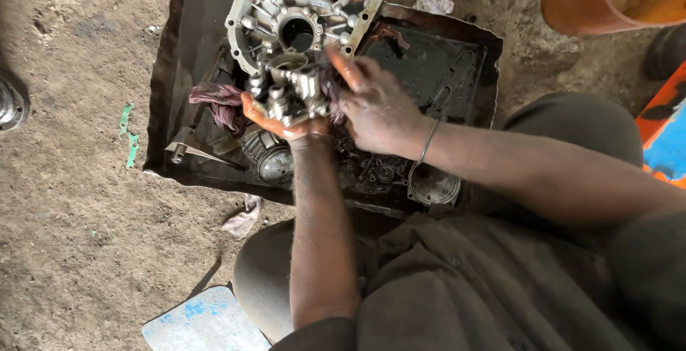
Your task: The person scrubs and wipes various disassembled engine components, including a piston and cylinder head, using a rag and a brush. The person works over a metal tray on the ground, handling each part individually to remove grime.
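My left hand (275,124) cups a small grey metal engine part (289,88) with several round bosses, holding it from below over a dark metal tray (175,72). My right hand (375,104) grips the same part from its right side, thumb up, with a dark rag (330,86) between the fingers and the metal. A thin metal bangle (429,140) sits on my right wrist. Behind the part, a large grey engine cover casting (250,8) leans on the tray's far edge.
A purple rag (221,102), round metal parts (275,165) and a round cap (432,185) lie in the oily tray. An orange bucket (572,1) stands at top right. A green gasket scrap (128,133) lies on the dirt at left. A blue board (204,319) lies near my knee.
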